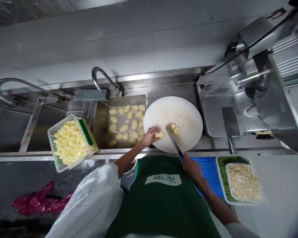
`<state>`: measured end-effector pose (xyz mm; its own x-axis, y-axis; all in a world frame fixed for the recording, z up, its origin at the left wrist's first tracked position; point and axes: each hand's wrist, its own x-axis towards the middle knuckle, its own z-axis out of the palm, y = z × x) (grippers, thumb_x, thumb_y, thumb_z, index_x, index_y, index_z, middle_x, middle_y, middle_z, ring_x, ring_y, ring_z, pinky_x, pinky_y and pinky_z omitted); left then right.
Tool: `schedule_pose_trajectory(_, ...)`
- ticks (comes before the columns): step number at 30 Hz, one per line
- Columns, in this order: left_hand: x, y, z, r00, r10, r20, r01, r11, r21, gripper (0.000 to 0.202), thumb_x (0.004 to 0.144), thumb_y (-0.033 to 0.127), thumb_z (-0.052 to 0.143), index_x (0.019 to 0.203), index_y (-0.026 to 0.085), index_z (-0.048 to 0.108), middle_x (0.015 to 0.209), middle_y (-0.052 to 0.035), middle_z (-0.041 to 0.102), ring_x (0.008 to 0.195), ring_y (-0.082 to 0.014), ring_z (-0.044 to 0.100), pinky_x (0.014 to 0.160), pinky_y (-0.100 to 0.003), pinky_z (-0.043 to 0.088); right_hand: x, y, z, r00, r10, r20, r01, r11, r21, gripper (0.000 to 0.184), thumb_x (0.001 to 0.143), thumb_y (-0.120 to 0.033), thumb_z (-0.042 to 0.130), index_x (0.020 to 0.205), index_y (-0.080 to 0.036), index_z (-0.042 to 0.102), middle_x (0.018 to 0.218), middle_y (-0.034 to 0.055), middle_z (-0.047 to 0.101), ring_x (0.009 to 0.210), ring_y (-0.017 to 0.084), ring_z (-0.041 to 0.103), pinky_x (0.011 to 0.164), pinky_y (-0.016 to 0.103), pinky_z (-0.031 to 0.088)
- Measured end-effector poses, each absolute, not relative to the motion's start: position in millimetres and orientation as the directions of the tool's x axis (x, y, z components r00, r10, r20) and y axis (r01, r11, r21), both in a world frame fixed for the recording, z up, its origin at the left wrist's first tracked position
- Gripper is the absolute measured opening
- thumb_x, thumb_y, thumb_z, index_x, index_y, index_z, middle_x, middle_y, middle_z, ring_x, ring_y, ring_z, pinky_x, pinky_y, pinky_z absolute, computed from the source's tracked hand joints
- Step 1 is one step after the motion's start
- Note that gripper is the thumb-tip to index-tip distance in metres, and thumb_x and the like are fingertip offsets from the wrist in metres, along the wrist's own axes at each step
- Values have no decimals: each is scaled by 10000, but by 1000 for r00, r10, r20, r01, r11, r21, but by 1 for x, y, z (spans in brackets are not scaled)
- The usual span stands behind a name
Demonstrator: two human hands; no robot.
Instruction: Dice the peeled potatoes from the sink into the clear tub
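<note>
A peeled potato (pixel 160 134) lies under the fingers of my left hand (pixel 151 136), near the front left of the round white cutting board (pixel 164 109). My right hand (pixel 189 165) is wrapped round the handle of a kitchen knife (pixel 174 140). The blade slants up and left over the board, its far end beside several cut potato pieces (pixel 174 128). A small gap of bare board separates the blade from the potato in my left hand.
Left of the board, a sink (pixel 103 132) holds several peeled potatoes in water. A plastic tub (pixel 92 145) of cut potatoes sits further left. At right, a cleaver (pixel 229 124) lies on a metal slicing machine (pixel 213 115); below is a tub of shredded food (pixel 244 182).
</note>
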<state>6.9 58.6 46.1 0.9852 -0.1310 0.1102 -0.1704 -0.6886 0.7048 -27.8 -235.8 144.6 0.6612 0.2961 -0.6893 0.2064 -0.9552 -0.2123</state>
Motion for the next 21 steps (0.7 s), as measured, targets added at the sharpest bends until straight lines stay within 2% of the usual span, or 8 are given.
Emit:
schedule_pose_trajectory(2,-13,34,37,987,41,157,-85,-692,717,280,826,335,745,1051,211,635,1059,-77,577,1003,-231,551,912,-445,532,-25,-230,142,646,323,-691,241,-946,-216,288,1060,-289,233,1116,-176,492,866,90,717,795,227,698,588,291,267)
schedule_pose_trajectory(4,-28,17,32,978,125,169,-45,-660,750,312,845,369,727,1091,211,618,1048,-74,551,984,-218,562,888,-426,550,-22,-227,142,640,337,-691,270,-940,-208,286,1060,-286,237,1091,-172,497,872,99,717,803,224,698,609,289,291)
schedule_pose_trajectory(7,-45,15,27,980,68,185,-107,-604,789,374,856,405,717,1149,205,599,1110,-89,537,1037,-214,578,904,-401,559,-15,-227,143,655,336,-677,299,-938,-177,292,1059,-297,237,1085,-173,501,869,100,711,813,222,693,623,288,307)
schedule_pose_trajectory(11,-58,30,19,976,-8,219,-181,-597,781,229,923,350,641,1083,187,639,1110,-99,586,1078,-213,590,948,-397,548,-6,-223,146,682,372,-630,357,-921,-157,303,1063,-315,236,1090,-167,500,846,91,700,780,218,681,622,282,292)
schedule_pose_trajectory(16,-61,27,9,978,35,205,-137,-632,762,226,944,357,612,1067,174,660,1103,-104,618,1071,-204,610,948,-387,554,5,-214,151,666,436,-605,423,-889,-175,288,1064,-317,252,1076,-168,498,835,91,701,761,208,675,617,281,271)
schedule_pose_trajectory(21,-62,19,7,959,92,267,-155,-617,772,247,950,366,605,1087,169,663,1121,-111,620,1079,-195,615,952,-367,553,11,-206,149,649,428,-629,436,-887,-154,302,1060,-321,248,1094,-165,504,858,102,712,795,222,688,630,288,298)
